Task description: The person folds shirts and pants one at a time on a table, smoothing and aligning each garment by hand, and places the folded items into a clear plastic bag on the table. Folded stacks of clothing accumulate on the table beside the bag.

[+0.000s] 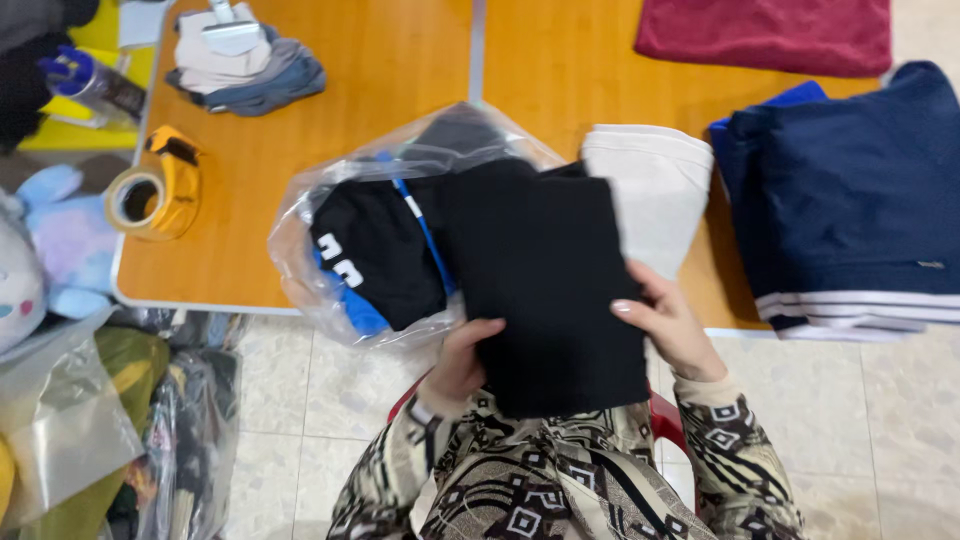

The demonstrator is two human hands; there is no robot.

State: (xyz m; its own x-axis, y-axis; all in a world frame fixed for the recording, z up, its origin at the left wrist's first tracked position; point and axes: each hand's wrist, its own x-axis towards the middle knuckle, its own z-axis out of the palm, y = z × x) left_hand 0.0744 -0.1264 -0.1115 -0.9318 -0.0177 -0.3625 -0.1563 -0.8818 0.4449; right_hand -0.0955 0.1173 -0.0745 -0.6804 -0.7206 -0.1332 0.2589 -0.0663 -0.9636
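While both grip it, the black garment spans left hand to right hand.

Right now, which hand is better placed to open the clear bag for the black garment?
Probably the left hand: it grips the black garment on the side next to the clear bag, nearly touching it. The right hand holds the far edge, beside the white cloth, away from the bag.

Long sleeves on both arms, knit with a bold geometric pattern: black lines and small squares on beige-cream ground. Ribbed beige cuffs at the wrists. Left hand and right hand bare; pale polish on the right thumbnail.
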